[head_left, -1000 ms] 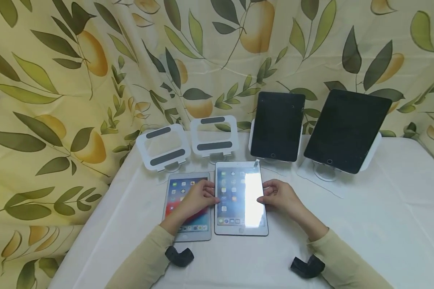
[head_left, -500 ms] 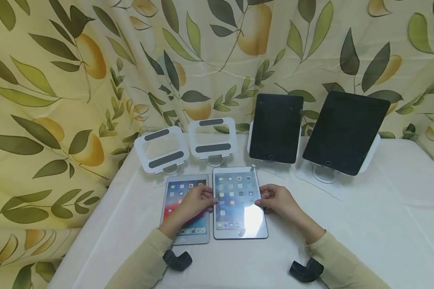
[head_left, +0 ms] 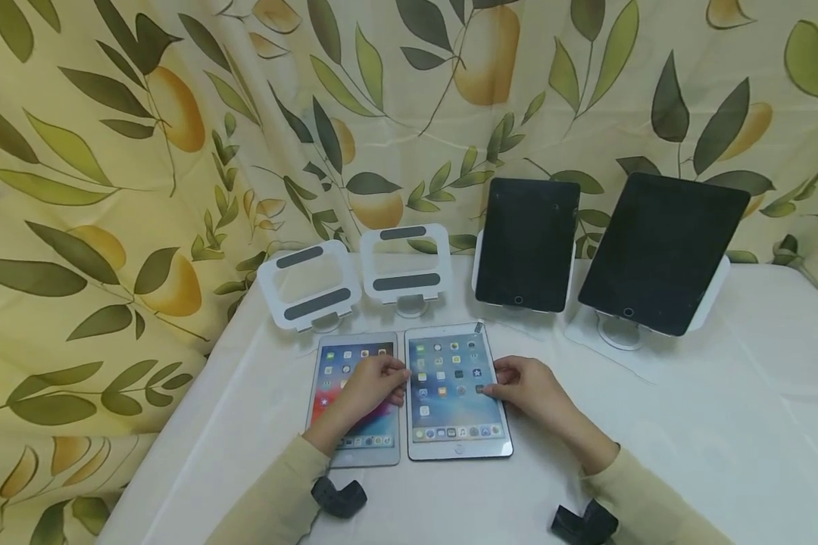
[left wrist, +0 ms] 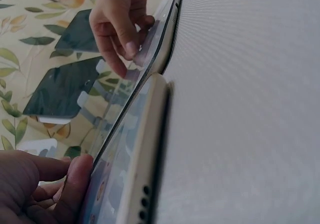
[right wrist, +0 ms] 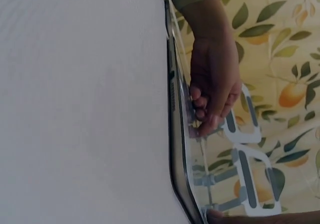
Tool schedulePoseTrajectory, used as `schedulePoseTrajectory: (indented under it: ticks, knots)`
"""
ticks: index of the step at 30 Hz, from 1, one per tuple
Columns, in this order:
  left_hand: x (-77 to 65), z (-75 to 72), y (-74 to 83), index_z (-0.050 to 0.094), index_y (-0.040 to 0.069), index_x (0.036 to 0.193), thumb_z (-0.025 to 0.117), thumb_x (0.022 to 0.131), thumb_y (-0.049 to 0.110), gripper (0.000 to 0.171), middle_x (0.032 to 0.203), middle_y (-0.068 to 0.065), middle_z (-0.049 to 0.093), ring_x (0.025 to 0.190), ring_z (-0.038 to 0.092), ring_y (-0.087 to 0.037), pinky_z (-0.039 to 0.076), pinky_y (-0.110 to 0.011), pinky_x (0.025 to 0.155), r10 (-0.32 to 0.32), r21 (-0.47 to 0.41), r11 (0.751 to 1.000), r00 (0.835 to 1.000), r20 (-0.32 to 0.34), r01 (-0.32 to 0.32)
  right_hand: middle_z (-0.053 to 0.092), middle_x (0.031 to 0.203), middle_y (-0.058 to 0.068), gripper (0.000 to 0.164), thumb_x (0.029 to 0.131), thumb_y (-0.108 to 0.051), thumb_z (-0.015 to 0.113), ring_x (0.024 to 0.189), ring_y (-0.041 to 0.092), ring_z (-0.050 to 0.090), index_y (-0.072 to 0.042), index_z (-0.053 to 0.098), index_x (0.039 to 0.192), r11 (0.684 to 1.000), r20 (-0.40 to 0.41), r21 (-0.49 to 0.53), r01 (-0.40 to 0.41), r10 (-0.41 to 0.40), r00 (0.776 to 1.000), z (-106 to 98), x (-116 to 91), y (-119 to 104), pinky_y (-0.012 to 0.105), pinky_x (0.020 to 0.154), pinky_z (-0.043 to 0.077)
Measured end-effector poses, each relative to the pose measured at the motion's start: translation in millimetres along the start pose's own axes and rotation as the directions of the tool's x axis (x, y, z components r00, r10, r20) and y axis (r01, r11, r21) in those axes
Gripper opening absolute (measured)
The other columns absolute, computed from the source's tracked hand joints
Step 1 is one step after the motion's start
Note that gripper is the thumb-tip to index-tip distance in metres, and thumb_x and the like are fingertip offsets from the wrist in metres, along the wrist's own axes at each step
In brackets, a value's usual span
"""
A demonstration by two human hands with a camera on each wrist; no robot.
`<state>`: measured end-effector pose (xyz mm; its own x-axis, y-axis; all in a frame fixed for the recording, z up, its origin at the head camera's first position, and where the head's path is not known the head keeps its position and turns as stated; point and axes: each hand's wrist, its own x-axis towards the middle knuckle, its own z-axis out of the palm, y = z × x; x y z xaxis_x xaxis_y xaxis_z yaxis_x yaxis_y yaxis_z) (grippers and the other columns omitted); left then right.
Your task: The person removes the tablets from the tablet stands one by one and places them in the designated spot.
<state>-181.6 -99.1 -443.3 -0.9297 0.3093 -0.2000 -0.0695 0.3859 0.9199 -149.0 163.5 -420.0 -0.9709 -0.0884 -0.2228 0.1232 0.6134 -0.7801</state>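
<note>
Two white-framed tablets with lit screens lie side by side on the white table: a left tablet and a right tablet. A thin clear screen protector, with a small dark tag at its top right corner, is over the right tablet; I cannot tell whether it touches the screen. My left hand pinches its left edge, above the left tablet. On the opposite edge my right hand grips it, thumb on top. Both wrist views show the fingertips at the sheet's edges; parts of the fingers are hidden.
Behind stand two white stands with grey pads. A black-screened tablet and a larger one rest on stands at the back right. A leaf-patterned curtain hangs behind the table.
The bright glare on the sheet over the right tablet has shrunk and gone, leaving the icons plainly visible. Both hands keep their hold and have come slightly nearer the table's front.
</note>
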Motion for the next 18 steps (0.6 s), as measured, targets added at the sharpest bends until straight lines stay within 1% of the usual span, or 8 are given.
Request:
schedulePoseTrajectory:
  ticks: [3, 6, 8, 13, 15, 18]
  knots:
    - [1.1, 1.1, -1.7, 0.058, -0.01, 0.112, 0.058, 0.093, 0.013, 0.03, 0.077, -0.013, 0.065, 0.059, 0.066, -0.014, 0.056, -0.029, 0.058, 0.008, -0.018, 1.0, 1.0, -0.013, -0.009, 0.059, 0.079, 0.006, 0.048, 0.079, -0.012, 0.074, 0.057, 0.013, 0.052, 0.006, 0.056, 0.119, 0.998, 0.006, -0.065, 0.015, -0.014, 1.0, -2, -2, -1, 0.025, 0.051, 0.045]
    - [3.0, 1.8, -0.7, 0.056, -0.009, 0.115, 0.058, 0.093, 0.013, 0.031, 0.078, -0.013, 0.064, 0.058, 0.065, -0.013, 0.056, -0.029, 0.057, 0.022, -0.034, 0.999, 0.999, -0.023, -0.023, 0.058, 0.079, 0.006, 0.048, 0.079, -0.011, 0.074, 0.058, 0.014, 0.053, 0.007, 0.056, 0.12, 0.997, 0.023, -0.076, 0.016, -0.014, 1.0, -7, -2, -2, 0.025, 0.052, 0.045]
    - [3.3, 2.2, 0.8, 0.055, -0.007, 0.118, 0.06, 0.092, 0.013, 0.033, 0.079, -0.011, 0.063, 0.057, 0.063, -0.012, 0.056, -0.029, 0.056, 0.041, -0.023, 0.999, 0.998, -0.038, -0.041, 0.059, 0.081, 0.006, 0.048, 0.08, -0.013, 0.073, 0.06, 0.014, 0.053, 0.006, 0.055, 0.121, 0.997, 0.024, -0.081, 0.018, -0.016, 1.0, -10, -3, -3, 0.025, 0.053, 0.046]
    - [1.3, 1.8, 7.4, 0.054, -0.001, 0.125, 0.067, 0.087, 0.017, 0.043, 0.081, -0.006, 0.062, 0.055, 0.06, -0.011, 0.054, -0.025, 0.055, 0.092, 0.044, 0.995, 0.991, -0.097, -0.089, 0.062, 0.087, 0.007, 0.05, 0.082, -0.017, 0.072, 0.065, 0.014, 0.055, 0.005, 0.054, 0.123, 0.996, 0.009, -0.085, 0.023, -0.022, 1.0, -16, -4, -6, 0.027, 0.057, 0.047]
    - [0.2, 1.5, 11.1, 0.054, 0.001, 0.126, 0.069, 0.086, 0.019, 0.046, 0.083, -0.005, 0.063, 0.056, 0.06, -0.012, 0.052, -0.025, 0.055, 0.113, 0.065, 0.992, 0.988, -0.106, -0.106, 0.063, 0.089, 0.007, 0.052, 0.083, -0.02, 0.072, 0.066, 0.014, 0.056, 0.005, 0.054, 0.124, 0.996, 0.004, -0.084, 0.024, -0.024, 1.0, -18, -5, -8, 0.027, 0.058, 0.047]
    - [-0.5, 2.0, 16.3, 0.054, 0.002, 0.127, 0.07, 0.086, 0.022, 0.049, 0.089, -0.006, 0.065, 0.061, 0.062, -0.014, 0.052, -0.026, 0.057, 0.143, 0.077, 0.988, 0.985, -0.099, -0.136, 0.063, 0.09, 0.008, 0.054, 0.083, -0.023, 0.072, 0.065, 0.014, 0.057, 0.005, 0.053, 0.125, 0.996, 0.01, -0.079, 0.027, -0.027, 1.0, -22, -6, -10, 0.027, 0.058, 0.048]
